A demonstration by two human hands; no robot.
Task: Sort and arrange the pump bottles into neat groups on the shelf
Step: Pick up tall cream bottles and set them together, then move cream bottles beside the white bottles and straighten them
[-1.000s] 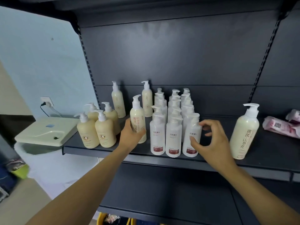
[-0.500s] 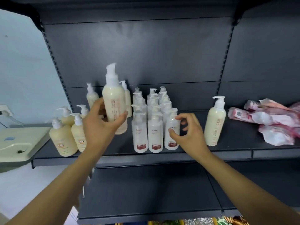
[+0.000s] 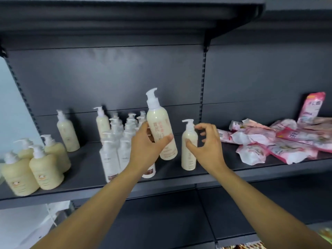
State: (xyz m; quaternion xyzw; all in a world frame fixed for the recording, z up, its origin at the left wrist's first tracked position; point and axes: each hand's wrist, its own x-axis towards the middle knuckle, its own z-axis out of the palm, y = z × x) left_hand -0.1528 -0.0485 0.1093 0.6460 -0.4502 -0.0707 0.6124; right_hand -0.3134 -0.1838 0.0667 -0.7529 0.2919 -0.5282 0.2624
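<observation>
So the left hand (image 3: 145,146) has a tall cream pump bottle (image 3: 159,130) lifted clear of the shelf (image 3: 86,164), with the fingers wrapped round the lower middle and the thumb across the front over the red lettering. The bottle is pretty much upright, maybe leaning a touch, and it hangs in front of the right side of the white bottle cluster (image 3: 116,141). Just right of it a second tall cream bottle (image 3: 188,153) stands on the shelf by itself. The right hand (image 3: 206,146) is cupped around that one like a claw: the thumb is over the front of the body and the fingers curl near the pump neck. Honestly I can't tell whether it's actually gripping or just hovering there. Further left, four squat cream bottles (image 3: 45,168) sit bunched near the front edge, and two more tall cream ones, (image 3: 67,130) and (image 3: 102,121), stand at the back. A messy heap of pink refill pouches (image 3: 269,142) lies off to the right, well apart from the bottles.
</observation>
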